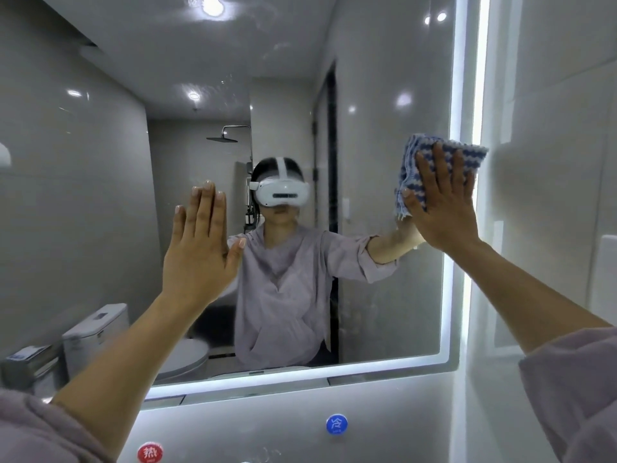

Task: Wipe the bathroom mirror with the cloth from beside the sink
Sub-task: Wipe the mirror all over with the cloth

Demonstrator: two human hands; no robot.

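The bathroom mirror (100, 195) fills most of the view, with a lit white strip along its right and lower edges. My right hand (444, 205) lies flat, fingers spread, pressing a blue-and-white striped cloth (467, 152) against the mirror's right edge at about mid height. The cloth sticks out above and to the left of my fingers. My left hand (200, 242) is raised flat in front of the glass left of centre, fingers together and pointing up, holding nothing. Whether its palm touches the glass I cannot tell.
A grey tiled wall (551, 128) stands just right of the mirror. Below the mirror, a blue round sticker (336, 424) and a red round sticker (150, 453) sit on the wall. The reflection shows a person wearing a headset, a toilet and a shower head.
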